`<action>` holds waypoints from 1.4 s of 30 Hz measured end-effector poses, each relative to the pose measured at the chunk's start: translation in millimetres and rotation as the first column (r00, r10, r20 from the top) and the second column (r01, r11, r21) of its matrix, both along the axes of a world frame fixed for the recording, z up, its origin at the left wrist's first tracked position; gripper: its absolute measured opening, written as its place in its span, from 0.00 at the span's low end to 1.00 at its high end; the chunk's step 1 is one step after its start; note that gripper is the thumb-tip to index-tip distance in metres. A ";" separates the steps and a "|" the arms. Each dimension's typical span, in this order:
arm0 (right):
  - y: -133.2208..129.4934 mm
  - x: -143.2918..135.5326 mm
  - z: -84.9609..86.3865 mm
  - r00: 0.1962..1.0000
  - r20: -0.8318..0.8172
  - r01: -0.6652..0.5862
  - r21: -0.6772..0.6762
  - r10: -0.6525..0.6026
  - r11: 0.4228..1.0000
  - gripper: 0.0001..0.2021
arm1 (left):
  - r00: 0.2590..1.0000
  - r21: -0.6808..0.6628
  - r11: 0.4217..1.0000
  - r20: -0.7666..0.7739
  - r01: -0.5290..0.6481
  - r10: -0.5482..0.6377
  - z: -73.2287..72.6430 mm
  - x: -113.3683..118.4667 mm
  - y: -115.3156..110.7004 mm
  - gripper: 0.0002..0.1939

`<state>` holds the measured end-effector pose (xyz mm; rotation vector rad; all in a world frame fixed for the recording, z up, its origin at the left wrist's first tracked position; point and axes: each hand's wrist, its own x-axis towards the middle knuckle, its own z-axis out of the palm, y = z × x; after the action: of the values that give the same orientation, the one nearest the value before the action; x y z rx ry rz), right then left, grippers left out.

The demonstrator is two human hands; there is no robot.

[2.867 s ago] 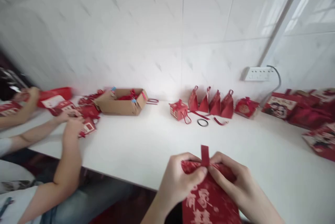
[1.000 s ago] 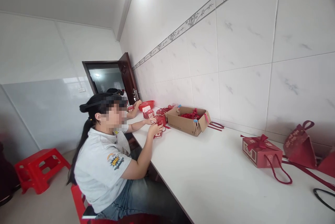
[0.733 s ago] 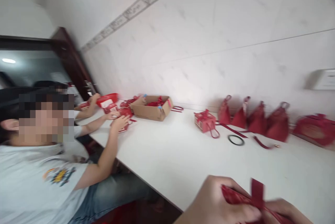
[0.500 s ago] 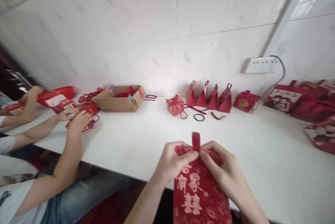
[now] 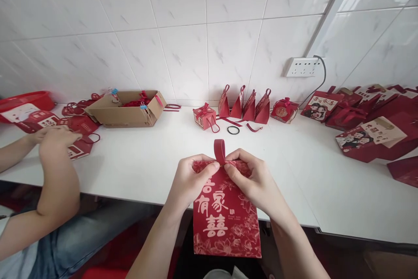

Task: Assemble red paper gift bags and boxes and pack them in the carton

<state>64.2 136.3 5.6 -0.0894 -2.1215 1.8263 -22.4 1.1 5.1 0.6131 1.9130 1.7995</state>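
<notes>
A flat red gift bag (image 5: 228, 222) with pale Chinese characters and flower prints hangs upright over the table's front edge. My left hand (image 5: 194, 176) grips its top edge on the left, thumb in front and fingers behind. On the right of the same edge, my right hand (image 5: 250, 172) pinches it in a like way. Both thumbs press close to the middle, at the foot of a dark red ribbon loop (image 5: 220, 150) that stands up from the bag. The fingers behind the bag are hidden.
Along the wall on the white table (image 5: 137, 161) stand a small red box (image 5: 205, 116), several pointed red boxes (image 5: 261, 109) and a cardboard box (image 5: 127, 115). A black ring (image 5: 233, 130) lies before them. More red bags (image 5: 382, 139) crowd the right. A co-worker's arm (image 5: 58, 170) reaches in from the left.
The view has swung right and steadied, so things sit further left in the picture. Both hands keep their hold on the bag, which now shows nearly whole and hangs straighter.
</notes>
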 end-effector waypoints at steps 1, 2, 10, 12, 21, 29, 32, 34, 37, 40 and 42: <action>-0.3 -0.3 -0.2 1.000 0.001 0.005 -0.010 -0.005 1.000 0.07 | 1.000 -0.002 1.000 -0.020 0.010 -0.010 0.9 -0.7 -0.6 0.09; -0.5 -0.5 -0.4 1.000 0.000 0.010 -0.014 -0.010 1.000 0.07 | 0.999 -0.006 1.000 -0.040 0.025 -0.025 2.1 -1.6 -1.5 0.09; -1.1 1.4 2.6 0.999 -0.006 0.040 0.074 -0.040 0.996 0.05 | 0.976 -0.046 0.999 -0.217 0.017 -0.026 15.4 -7.0 -4.3 0.13; -1.0 2.0 3.4 1.000 0.006 0.020 0.074 -0.020 0.997 0.04 | 0.982 -0.043 0.999 -0.185 0.019 -0.027 15.3 -6.1 -2.2 0.14; 1.8 6.7 2.5 1.000 -0.023 0.012 0.160 -0.008 0.987 0.03 | 0.967 -0.028 0.997 -0.245 -0.074 0.064 11.3 2.9 8.8 0.14; 0.3 7.7 4.5 0.999 -0.008 0.047 0.218 -0.046 0.975 0.04 | 0.918 -0.040 0.984 -0.368 -0.175 0.148 7.5 9.3 14.7 0.13; 1.6 6.6 1.1 0.998 0.011 0.055 0.183 -0.058 0.982 0.05 | 0.931 -0.063 0.984 -0.339 -0.164 0.133 5.5 5.7 13.4 0.17; 3.5 6.4 -1.9 0.997 0.030 0.063 0.124 -0.068 0.990 0.06 | 0.966 -0.059 0.994 -0.247 -0.093 0.076 5.0 2.5 10.4 0.19; 6.2 7.6 -5.9 0.995 0.052 0.082 0.074 -0.086 0.994 0.07 | 0.992 0.000 0.998 -0.106 0.067 -0.067 4.3 -1.8 5.6 0.19; 6.9 9.4 -8.5 0.995 0.067 0.068 0.108 -0.075 0.992 0.06 | 0.990 -0.003 0.997 -0.116 0.080 -0.080 4.1 -4.5 5.1 0.16; 6.3 10.0 -8.7 0.996 0.070 0.049 0.126 -0.058 0.991 0.05 | 0.986 -0.011 0.999 -0.161 0.037 -0.038 4.5 -4.6 7.5 0.13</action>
<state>74.2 142.6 -3.1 -0.1840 -2.2551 1.6807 -27.0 8.7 9.6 0.8088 1.9976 1.7657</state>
